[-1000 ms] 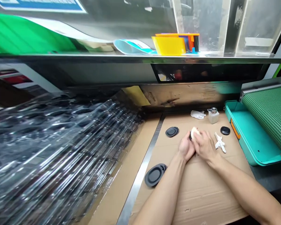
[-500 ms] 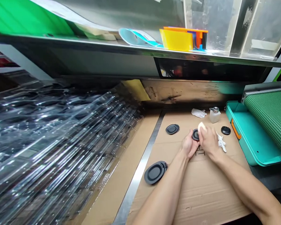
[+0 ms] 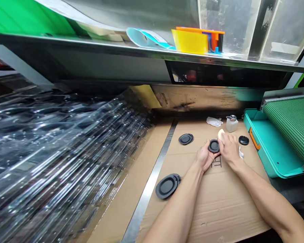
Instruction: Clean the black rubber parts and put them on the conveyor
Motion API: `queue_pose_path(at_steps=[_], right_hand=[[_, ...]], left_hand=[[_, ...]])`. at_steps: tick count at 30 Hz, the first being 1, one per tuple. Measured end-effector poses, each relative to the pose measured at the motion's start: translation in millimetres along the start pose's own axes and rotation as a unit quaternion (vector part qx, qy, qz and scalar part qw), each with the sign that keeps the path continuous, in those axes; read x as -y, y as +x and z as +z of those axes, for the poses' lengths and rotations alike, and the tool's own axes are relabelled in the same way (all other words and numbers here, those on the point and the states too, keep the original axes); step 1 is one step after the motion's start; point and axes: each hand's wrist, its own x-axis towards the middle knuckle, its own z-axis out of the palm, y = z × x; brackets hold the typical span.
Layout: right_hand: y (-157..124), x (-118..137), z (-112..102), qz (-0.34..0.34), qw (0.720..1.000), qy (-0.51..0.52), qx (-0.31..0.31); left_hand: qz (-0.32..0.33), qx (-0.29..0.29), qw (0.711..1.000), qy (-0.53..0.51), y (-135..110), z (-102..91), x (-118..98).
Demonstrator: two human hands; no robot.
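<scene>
My left hand [image 3: 206,156] cradles a round black rubber disc [image 3: 214,146] in its fingers, and the disc's recessed face is turned up. My right hand [image 3: 229,149] sits just beside it, pinching a pale cream pad [image 3: 221,134] that touches or nearly touches the disc's upper right rim. A stacked pair of similar black discs [image 3: 167,186] lies near my left forearm. Another dark disc [image 3: 185,139] rests farther ahead, and a small black disc [image 3: 243,140] lies to the right of my right hand.
A clear pump bottle [image 3: 232,124] and a crumpled white cloth [image 3: 214,121] stand behind my hands on the cardboard sheet [image 3: 218,209]. A steel strip [image 3: 147,182] edges the cardboard. A teal machine with green belt [image 3: 281,135] is at right; clear plastic sheets [image 3: 66,148] pile left.
My hands have moved apart, uncovering the black disc in my left hand. My right hand and the pad have shifted right, and the view has tilted slightly.
</scene>
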Motion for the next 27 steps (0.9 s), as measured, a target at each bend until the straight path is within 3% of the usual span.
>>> queue_pose_path(at_steps=[3,6,9,12,16,21,25,27], right_hand=[[6,-12,-7,0.036,0.993,0.106,-0.018],[3,-12,-15,0.035,0.981,0.184,0.053],[-1,-9,-22,0.058,0.975,0.172,0.129],[1,-11,-25,0.106,0.973,0.141,0.151],[3,-13,-23,0.071,0.959,0.213,0.174],[3,-3,-18,0.096,0.949,0.267,0.137],[6,-11,-27,0.064,0.93,0.269,0.242],[7,-16,-32,0.063,0.941,0.228,0.24]], left_hand=[[-0.002,0.003,1.0,-0.009,3,-0.7,1],[0.012,0.0,1.0,-0.021,5,0.3,1],[0.028,0.0,0.999,-0.027,4,1.8,1],[0.04,-0.008,0.999,-0.028,3,2.3,2],[0.051,-0.01,0.999,-0.013,4,1.9,7],[0.077,0.024,0.996,0.05,4,0.5,13],[0.066,0.016,0.996,0.057,0,0.0,11],[0.061,0.015,0.996,0.057,-2,1.6,11]])
